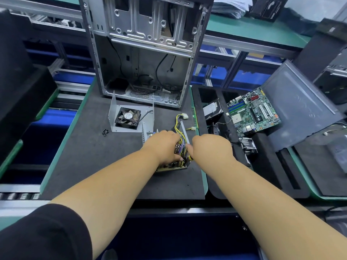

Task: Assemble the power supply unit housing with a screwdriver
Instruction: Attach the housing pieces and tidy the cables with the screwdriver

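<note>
Open power supply board [173, 167] lies flat, wires [179, 128] trailing.

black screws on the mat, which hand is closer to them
Left. The left hand is on the power supply board, to the right of the black screws. The right hand sits farther right, beyond the board's wires.

The round label on the fan [128, 117] carries print too small to read.
</note>
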Demonstrator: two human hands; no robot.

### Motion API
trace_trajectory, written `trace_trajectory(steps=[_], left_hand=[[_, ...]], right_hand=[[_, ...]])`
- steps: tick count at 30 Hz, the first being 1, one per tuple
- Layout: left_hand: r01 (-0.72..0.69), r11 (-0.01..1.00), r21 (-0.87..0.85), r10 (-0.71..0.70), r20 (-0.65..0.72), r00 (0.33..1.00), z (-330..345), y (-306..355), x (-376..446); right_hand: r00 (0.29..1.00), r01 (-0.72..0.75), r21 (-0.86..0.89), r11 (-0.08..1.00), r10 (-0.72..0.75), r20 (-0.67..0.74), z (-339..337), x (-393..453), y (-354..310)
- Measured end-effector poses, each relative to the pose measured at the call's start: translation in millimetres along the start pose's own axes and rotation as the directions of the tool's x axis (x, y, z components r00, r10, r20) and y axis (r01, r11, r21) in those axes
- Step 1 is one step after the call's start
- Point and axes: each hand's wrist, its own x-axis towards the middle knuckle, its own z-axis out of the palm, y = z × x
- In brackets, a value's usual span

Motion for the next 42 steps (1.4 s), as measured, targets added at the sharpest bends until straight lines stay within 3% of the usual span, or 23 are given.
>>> trace_trajectory(steps=[5,9,18,22,25,31,37,42], left_hand=[[0.004,1.000,-0.012,-0.004,-0.004,1.000,-0.1,0.2,-0.3],[0.004,1.000,-0.009,-0.003,0.012,1.000,-1.2,0.5,0.6],[-0.011,1.000,-0.014,0.011,-0.004,1.000,1.9,-1.3,1.3],[-0.010,1.000,-0.018,0.010,-0.008,1.000,1.3,-0.9,1.0],[-0.007,1.000,-0.016,0.007,-0.004,1.000,1.3,-0.8,0.6],[-0.007,1.000,-0.027,0.007,0.015,1.000,1.4,-1.0,1.5],[-0.018,1.000,-0.020,0.018,-0.009,1.000,2.0,-1.1,0.4],[-0.011,1.000,-0.016,0.011,-0.006,1.000,0.3,-1.0,0.1]], right_hand=[[1.000,-0.026,0.058,0.998,0.026,0.000,-1.3,-1.2,-3.6],[0.993,0.075,0.231,0.970,-0.095,0.076,-6.5,-4.6,1.4],[1.000,0.000,-0.006,1.000,0.000,-0.002,1.0,-2.5,-1.0],[0.999,-0.026,0.091,0.995,0.028,-0.017,1.1,-6.4,0.7],[0.997,0.045,0.221,0.974,-0.058,0.050,-4.8,-8.6,2.5],[0.994,0.103,0.174,0.979,-0.108,0.023,-9.4,-4.3,4.0],[0.998,0.042,0.011,0.999,-0.042,0.040,-4.6,1.6,-0.3],[0.999,-0.032,-0.006,0.999,0.032,0.044,-1.5,-2.2,-4.3]])
